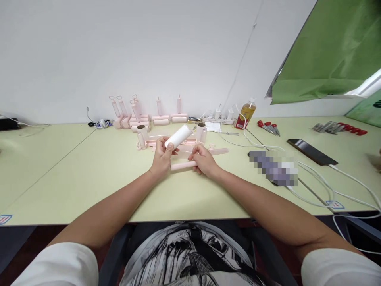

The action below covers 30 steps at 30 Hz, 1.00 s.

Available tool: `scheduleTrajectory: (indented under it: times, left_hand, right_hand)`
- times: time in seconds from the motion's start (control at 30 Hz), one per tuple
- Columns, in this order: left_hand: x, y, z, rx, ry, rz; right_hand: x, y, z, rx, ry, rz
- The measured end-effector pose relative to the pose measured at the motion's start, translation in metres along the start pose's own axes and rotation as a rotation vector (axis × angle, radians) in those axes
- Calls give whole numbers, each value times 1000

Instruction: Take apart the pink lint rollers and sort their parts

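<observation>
My left hand (162, 156) is wrapped round a white paper roll (179, 136), held tilted with its upper end to the right. In my right hand (203, 159) is one end of a pale pink tube (183, 165), which points left, just below the roll. Behind my hands lie pink lint roller parts, among them a long pink cover (190, 142) and a clear pinkish piece (218, 151). Two more rolls with brown cores stand upright, a left roll (142, 133) and a right roll (201, 132), each beside a small pinkish handle.
Several pink lint rollers (160, 119) stand along the wall. To the right are a drink bottle (246, 114), a power strip (218, 120), red-tipped tools (269, 128), a phone (312, 151) and a blurred-out object (274, 169). White cables (315, 182) trail over the table's right side.
</observation>
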<state>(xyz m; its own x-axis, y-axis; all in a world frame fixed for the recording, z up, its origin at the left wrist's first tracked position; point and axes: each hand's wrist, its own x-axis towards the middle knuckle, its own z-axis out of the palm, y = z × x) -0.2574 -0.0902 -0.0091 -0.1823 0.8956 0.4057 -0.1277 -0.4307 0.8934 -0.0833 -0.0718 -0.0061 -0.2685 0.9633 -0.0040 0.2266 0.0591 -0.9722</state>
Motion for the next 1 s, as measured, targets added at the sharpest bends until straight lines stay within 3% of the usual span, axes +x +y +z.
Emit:
scheduleTrajectory:
  times: [0.17,0.4,0.53,0.63,0.73,0.83,1.0]
  left_hand:
    - [8,3,-12,-4,75,-20]
    - [12,16,-19,-12,-10,-55]
    - [10,22,-17,8,-81,-35]
    - [8,24,-17,29,-118,-58]
    - [8,24,-18,45,-169,-95]
    - [8,23,-20,57,-208,-131]
    - [8,21,-22,60,-224,-165]
  right_hand:
    - [-2,1,-11,-579,10,-119]
    - [-6,-6,-22,-724,41,-95]
    - [-5,-9,-35,-661,136,-131]
    - [-4,-12,-45,-415,206,-232]
    - [-5,-15,-48,-48,47,-321]
    - [-7,-15,-46,119,-116,-361]
    - [-7,-14,-46,151,-124,-385]
